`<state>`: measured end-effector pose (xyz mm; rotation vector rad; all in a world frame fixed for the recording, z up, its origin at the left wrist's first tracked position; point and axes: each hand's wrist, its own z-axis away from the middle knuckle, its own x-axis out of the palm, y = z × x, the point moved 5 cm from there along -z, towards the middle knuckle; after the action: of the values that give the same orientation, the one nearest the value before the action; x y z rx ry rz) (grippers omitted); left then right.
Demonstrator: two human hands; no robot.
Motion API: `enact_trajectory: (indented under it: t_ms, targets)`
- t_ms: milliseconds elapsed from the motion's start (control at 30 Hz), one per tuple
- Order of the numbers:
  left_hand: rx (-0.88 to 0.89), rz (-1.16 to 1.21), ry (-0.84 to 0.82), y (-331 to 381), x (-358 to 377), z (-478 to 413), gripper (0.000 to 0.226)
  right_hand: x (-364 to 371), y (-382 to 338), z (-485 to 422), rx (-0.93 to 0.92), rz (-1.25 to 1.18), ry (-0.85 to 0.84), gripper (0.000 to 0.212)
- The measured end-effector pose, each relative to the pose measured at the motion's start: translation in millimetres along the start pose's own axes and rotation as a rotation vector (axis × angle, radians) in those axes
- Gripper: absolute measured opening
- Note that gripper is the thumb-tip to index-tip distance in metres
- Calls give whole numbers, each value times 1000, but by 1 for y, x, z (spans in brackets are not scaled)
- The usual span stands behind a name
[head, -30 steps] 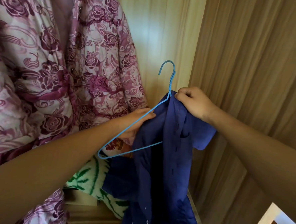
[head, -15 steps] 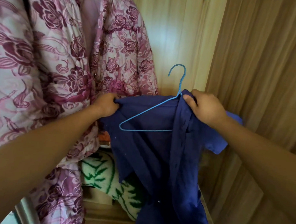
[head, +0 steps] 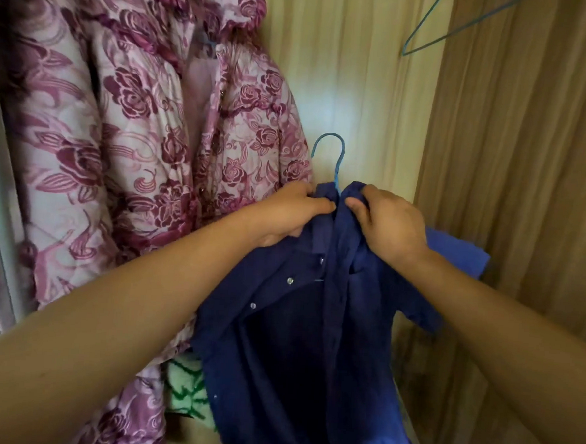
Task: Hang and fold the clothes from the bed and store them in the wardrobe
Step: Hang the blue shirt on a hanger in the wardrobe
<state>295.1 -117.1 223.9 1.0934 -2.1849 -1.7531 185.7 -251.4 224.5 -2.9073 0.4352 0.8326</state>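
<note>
A dark blue button shirt point(head: 312, 326) is draped over a light blue wire hanger point(head: 333, 155), of which only the hook shows above the collar. My left hand point(head: 292, 215) grips the left side of the collar. My right hand point(head: 387, 224) pinches the right side of the collar next to the hanger's neck. The shirt hangs open down the front, in front of the open wooden wardrobe point(head: 355, 71). The hanger's shoulders are hidden under the cloth.
A pink and maroon floral quilted coat point(head: 145, 144) hangs inside the wardrobe at the left. An empty blue wire hanger point(head: 444, 28) hangs at the top right. The wardrobe's wooden side panel point(head: 528, 167) stands on the right. A green and white patterned cloth point(head: 185, 387) lies low inside.
My left hand has pulled the shirt's left side over the hanger and moved up to the collar. The hanger's triangle, visible before, is now covered by the shirt.
</note>
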Motion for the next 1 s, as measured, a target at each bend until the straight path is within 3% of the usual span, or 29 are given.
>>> enact_trajectory:
  t_ms: [100, 233, 333, 400, 500, 567, 600, 667, 800, 1000]
  targets:
    - [102, -57, -77, 25, -8, 1, 17, -12, 13, -9, 46, -123, 15, 39]
    - [183, -94, -35, 52, -31, 0, 51, -30, 26, -29, 100, -247, 49, 34]
    - [370, -570, 45, 75, -44, 1, 62, -38, 22, -46, 121, -301, 71, 32]
    - [459, -913, 71, 80, -49, 3, 58, -42, 21, -55, 150, -352, 91, 32]
    - [493, -984, 88, 75, -57, 5, 46, -47, 21, -65, 153, -381, 104, 32]
    - [553, -1002, 171, 77, -66, 6, 17, -48, 20, -69, 128, -357, 96, 32]
    - [560, -977, 201, 78, -72, 5, 11, -48, 20, -71, 117, -346, 85, 32]
    - [515, -847, 226, 83, -83, -2, 25, -46, 21, -76, 98, -351, 57, 31]
    - [468, -542, 316, 100, -91, -16, 11, -41, 14, -89, 34, -365, 44, 26]
    - [510, -42, 592, 162, -115, -26, 24, -23, 11, -116, -73, -199, 46, 25]
